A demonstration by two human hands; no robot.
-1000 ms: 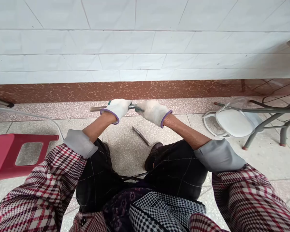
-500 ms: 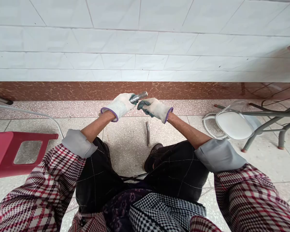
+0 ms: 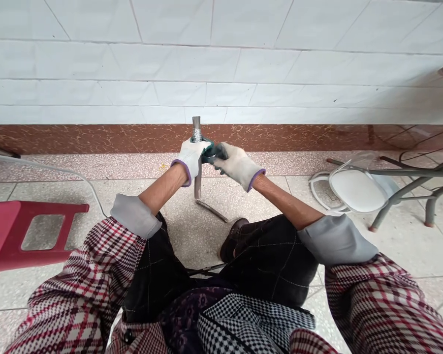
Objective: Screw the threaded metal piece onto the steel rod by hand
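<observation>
Head view: the gloved left hand (image 3: 190,156) is closed around a bent metal rod (image 3: 197,132), holding its threaded end upright in front of the knees, above the floor (image 3: 177,221). The gloved right hand (image 3: 233,164) pinches its fingertips (image 3: 211,152) together against the rod just beside the left hand.

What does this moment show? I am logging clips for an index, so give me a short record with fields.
Setting: tiled floor by a white tiled wall
Left hand: gloved, gripping an L-shaped metal bolt upright, threaded end up
Right hand: gloved, fingertips at the bolt just below the thread
Bolt's bent foot: points down toward the floor
Nearby: red stool on the left, overturned white chair on the right
</observation>
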